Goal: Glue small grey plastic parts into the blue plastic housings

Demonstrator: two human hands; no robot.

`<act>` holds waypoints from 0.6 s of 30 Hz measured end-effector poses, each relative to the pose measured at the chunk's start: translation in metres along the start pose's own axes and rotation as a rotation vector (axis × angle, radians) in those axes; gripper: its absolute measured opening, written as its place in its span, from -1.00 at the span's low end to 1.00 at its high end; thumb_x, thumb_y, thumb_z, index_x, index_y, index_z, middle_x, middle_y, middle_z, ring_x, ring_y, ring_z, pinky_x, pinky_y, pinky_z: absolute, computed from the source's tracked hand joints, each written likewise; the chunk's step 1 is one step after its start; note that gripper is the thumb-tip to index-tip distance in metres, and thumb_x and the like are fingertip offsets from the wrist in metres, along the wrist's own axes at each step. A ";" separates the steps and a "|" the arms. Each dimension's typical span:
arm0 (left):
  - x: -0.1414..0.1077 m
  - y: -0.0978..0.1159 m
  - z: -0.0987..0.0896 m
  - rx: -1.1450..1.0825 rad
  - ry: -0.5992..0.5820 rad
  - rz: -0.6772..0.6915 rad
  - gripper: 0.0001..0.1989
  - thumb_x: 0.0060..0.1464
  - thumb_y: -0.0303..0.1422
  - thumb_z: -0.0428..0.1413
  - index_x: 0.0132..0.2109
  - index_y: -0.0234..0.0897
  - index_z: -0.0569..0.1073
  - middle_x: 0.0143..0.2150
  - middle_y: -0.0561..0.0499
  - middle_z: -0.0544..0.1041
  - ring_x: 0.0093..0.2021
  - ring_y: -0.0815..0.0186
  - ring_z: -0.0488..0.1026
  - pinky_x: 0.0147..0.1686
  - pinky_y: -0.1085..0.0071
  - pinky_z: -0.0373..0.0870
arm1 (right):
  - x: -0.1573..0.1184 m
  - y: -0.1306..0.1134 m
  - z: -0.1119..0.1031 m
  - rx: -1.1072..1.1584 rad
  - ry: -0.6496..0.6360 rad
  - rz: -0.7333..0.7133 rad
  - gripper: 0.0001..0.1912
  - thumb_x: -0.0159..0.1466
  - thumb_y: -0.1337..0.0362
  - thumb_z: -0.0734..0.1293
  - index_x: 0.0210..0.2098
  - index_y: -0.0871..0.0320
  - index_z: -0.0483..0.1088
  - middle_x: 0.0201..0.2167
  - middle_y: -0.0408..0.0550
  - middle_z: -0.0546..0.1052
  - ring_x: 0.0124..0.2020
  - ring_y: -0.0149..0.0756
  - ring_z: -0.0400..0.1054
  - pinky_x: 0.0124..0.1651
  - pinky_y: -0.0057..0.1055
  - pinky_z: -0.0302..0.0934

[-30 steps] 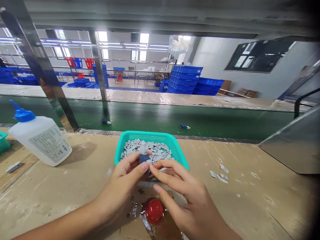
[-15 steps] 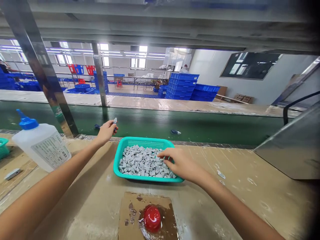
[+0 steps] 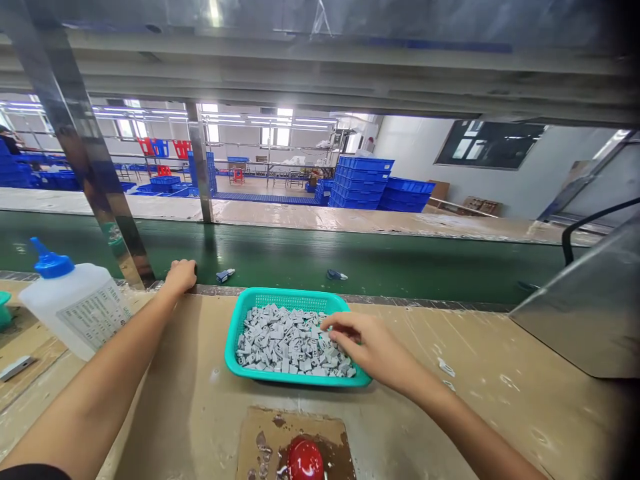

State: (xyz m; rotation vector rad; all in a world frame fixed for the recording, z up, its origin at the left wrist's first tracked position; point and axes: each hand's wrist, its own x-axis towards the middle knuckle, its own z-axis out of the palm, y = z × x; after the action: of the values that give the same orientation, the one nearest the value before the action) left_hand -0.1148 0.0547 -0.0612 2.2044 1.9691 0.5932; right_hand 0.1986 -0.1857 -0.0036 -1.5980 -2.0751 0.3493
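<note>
My left hand (image 3: 181,275) is at the near edge of the green conveyor belt (image 3: 280,250), fingers curled down. A dark bit shows beside its fingertips, but what they hold is hidden. Just right of it, a small dark blue and grey part (image 3: 225,275) lies on the belt, and a similar part (image 3: 337,275) sits farther right. Over the right side of a turquoise plastic basket (image 3: 231,357), my right hand (image 3: 357,337) has bent fingers, thumb and forefinger apart. Its fingertips are at the heap of small grey plastic pieces (image 3: 280,340) inside.
A white glue bottle (image 3: 75,307) with a blue cap stands at left. In front of the basket, a red domed object (image 3: 305,459) sits on wet cardboard (image 3: 260,427). A metal post (image 3: 107,200) rises at left; a slanted panel (image 3: 585,313) is at right.
My left hand has let go of the blue and grey part onto the belt and moved left. Belt parts have shifted left. My right hand stays over the basket. The view has tilted up slightly.
</note>
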 end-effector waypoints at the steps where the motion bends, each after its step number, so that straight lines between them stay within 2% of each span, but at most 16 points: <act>1: -0.001 -0.006 -0.001 -0.003 0.005 -0.011 -0.69 0.08 -0.26 -0.01 -0.09 -0.38 0.33 -0.03 -0.12 0.32 0.00 0.19 0.24 0.00 0.09 0.14 | -0.005 0.000 -0.005 0.129 0.002 0.062 -0.80 0.17 0.39 0.15 -0.35 0.22 0.40 -0.57 -0.07 0.43 -0.56 -0.34 0.32 -0.51 -0.44 0.23; 4: -0.008 -0.017 -0.005 -0.062 0.060 -0.066 -0.77 0.07 -0.32 0.01 -0.18 -0.40 0.37 -0.08 -0.10 0.36 0.00 0.20 0.24 0.00 0.10 0.13 | -0.025 0.002 -0.015 0.519 -0.004 0.276 -0.80 0.09 0.24 0.27 -0.34 0.24 0.40 -0.61 -0.07 0.44 -0.59 -0.35 0.32 -0.51 -0.44 0.25; 6: -0.014 -0.016 -0.009 -0.137 0.115 -0.096 -0.84 0.04 -0.39 0.03 -0.27 -0.42 0.40 -0.13 -0.14 0.38 0.03 0.13 0.21 0.01 0.08 0.09 | -0.037 0.005 -0.018 0.605 -0.020 0.379 -0.72 0.02 0.17 0.34 -0.34 0.24 0.40 -0.60 -0.05 0.45 -0.60 -0.35 0.31 -0.52 -0.44 0.25; 9: -0.019 0.002 -0.017 -0.311 0.235 -0.151 -0.89 0.00 -0.47 0.01 -0.33 -0.44 0.40 -0.16 -0.25 0.39 0.09 -0.04 0.12 0.03 0.02 -0.01 | -0.052 0.010 -0.018 0.630 -0.039 0.453 -0.68 -0.01 0.14 0.37 -0.35 0.25 0.37 -0.60 -0.07 0.43 -0.60 -0.37 0.30 -0.53 -0.45 0.23; 10: -0.020 0.012 -0.021 -0.390 0.277 -0.171 -0.87 0.02 -0.47 -0.02 -0.29 -0.44 0.39 -0.15 -0.26 0.39 0.09 -0.06 0.11 0.03 0.02 -0.01 | -0.055 0.011 -0.017 0.638 -0.031 0.451 -0.68 0.00 0.14 0.36 -0.35 0.24 0.36 -0.60 -0.09 0.41 -0.60 -0.38 0.30 -0.51 -0.45 0.23; 12: -0.023 0.035 -0.030 -0.587 0.321 -0.199 -0.79 0.08 -0.46 -0.11 -0.15 -0.42 0.33 -0.14 -0.21 0.38 0.03 0.04 0.21 -0.04 0.09 0.12 | -0.060 0.012 -0.014 0.653 0.001 0.433 -0.70 0.03 0.14 0.34 -0.35 0.24 0.33 -0.59 -0.11 0.39 -0.59 -0.40 0.30 -0.49 -0.46 0.23; 15: -0.032 0.067 -0.045 -0.924 0.235 -0.182 -0.74 0.14 -0.44 -0.18 -0.03 -0.30 0.22 -0.24 -0.05 0.39 -0.22 0.28 0.39 -0.27 0.31 0.33 | -0.066 0.012 -0.010 0.653 0.044 0.426 -0.71 0.08 0.12 0.31 -0.33 0.23 0.30 -0.55 -0.11 0.38 -0.56 -0.40 0.30 -0.48 -0.47 0.24; 18: -0.051 0.092 -0.056 -1.177 0.062 -0.127 -0.80 0.14 -0.41 -0.13 -0.10 -0.21 0.28 -0.33 0.04 0.39 -0.42 0.43 0.38 -0.40 0.44 0.36 | -0.075 0.009 -0.007 0.667 0.044 0.437 -0.72 0.08 0.14 0.32 -0.35 0.23 0.28 -0.52 -0.07 0.40 -0.50 -0.36 0.34 -0.38 -0.42 0.28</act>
State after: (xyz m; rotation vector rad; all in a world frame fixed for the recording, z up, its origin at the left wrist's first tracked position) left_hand -0.0543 -0.0169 0.0121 1.2989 1.1803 1.3399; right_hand 0.2245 -0.2559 -0.0188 -1.5742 -1.3347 1.0217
